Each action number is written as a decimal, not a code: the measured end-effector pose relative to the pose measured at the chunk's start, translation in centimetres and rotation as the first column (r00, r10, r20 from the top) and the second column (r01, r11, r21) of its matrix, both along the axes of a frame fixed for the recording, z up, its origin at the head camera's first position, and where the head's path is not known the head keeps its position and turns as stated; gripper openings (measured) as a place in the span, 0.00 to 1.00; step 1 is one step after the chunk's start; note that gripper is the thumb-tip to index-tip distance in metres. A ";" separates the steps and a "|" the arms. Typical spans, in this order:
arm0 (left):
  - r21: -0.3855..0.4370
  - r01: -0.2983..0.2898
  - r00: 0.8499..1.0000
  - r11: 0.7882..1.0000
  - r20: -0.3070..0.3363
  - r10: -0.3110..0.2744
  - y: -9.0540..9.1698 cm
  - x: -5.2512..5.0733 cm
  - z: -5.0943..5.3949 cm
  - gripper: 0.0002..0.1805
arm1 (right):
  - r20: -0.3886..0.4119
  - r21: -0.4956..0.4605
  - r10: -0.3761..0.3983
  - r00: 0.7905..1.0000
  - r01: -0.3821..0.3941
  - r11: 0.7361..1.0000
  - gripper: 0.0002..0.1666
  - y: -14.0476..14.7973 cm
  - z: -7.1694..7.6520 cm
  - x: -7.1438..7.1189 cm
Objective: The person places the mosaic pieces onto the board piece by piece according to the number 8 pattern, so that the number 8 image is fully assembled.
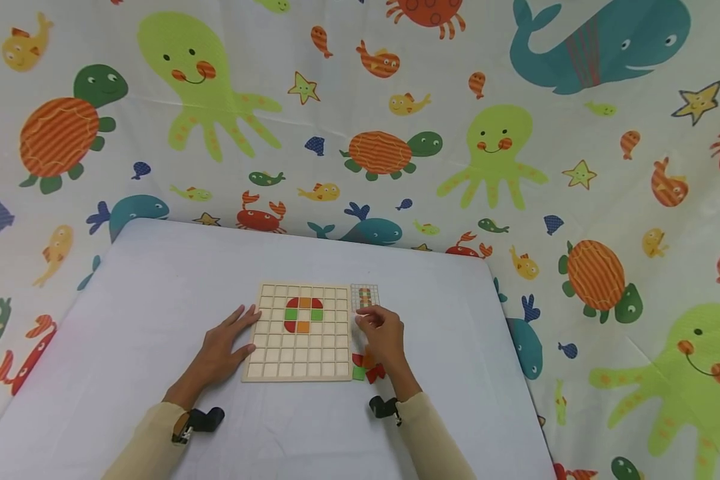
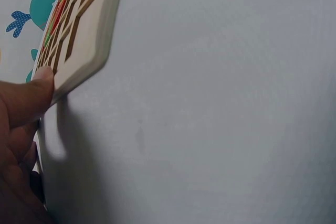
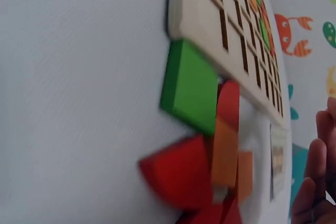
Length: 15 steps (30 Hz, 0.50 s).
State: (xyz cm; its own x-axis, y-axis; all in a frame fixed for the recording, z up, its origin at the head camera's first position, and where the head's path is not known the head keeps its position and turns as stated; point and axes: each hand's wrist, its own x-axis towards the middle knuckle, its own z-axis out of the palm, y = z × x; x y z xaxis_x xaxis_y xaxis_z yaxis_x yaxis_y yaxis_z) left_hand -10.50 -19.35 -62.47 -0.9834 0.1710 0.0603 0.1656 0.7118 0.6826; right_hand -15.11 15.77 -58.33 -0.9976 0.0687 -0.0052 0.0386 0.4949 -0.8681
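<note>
A wooden grid board (image 1: 297, 355) lies flat on the table, bearing red rounded pieces (image 1: 291, 327), orange squares (image 1: 303, 327) and green squares (image 1: 317, 315) around an uncovered cell. My left hand (image 1: 222, 347) rests against the board's left edge, fingers spread; in the left wrist view its thumb (image 2: 39, 90) touches the rim. Over the lower part of a small printed pattern card (image 1: 374, 293) hovers my right hand (image 1: 385, 333), its fingers bent loosely. No piece shows between those fingers, though the right wrist view catches only part of them (image 3: 316, 169).
Beside the board's lower right edge lies a loose pile: a green square block (image 3: 191, 90), red rounded blocks (image 3: 184, 174) and orange blocks (image 3: 226, 153). A white cloth covers the table (image 1: 174, 300). Behind it hangs a sea-animal curtain (image 1: 348, 87).
</note>
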 end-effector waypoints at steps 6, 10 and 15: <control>-0.009 0.003 1.000 1.000 -0.002 -0.003 0.0 0.0 -0.1 0.40 | 0.050 0.036 -0.017 0.999 0.015 0.999 0.09 1.9 -0.3 1.4; -0.011 0.001 1.000 1.000 -0.011 -0.002 -0.1 0.0 -0.1 0.40 | 0.093 0.042 -0.011 0.996 0.007 0.999 0.10 2.5 -0.5 2.3; -0.011 0.006 1.000 1.000 -0.014 -0.007 0.0 0.0 0.0 0.40 | 0.123 0.039 0.026 0.992 -0.031 0.999 0.10 2.7 -0.8 3.3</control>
State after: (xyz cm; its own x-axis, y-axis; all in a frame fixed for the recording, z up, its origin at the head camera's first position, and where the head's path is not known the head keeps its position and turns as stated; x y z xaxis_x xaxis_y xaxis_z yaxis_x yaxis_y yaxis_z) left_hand -10.49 -19.33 -62.46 -0.9814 0.1782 0.0719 0.1797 0.7184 0.6720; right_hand -11.85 18.50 -59.14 -0.9912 0.0432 -0.1254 0.1290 0.5320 -0.8368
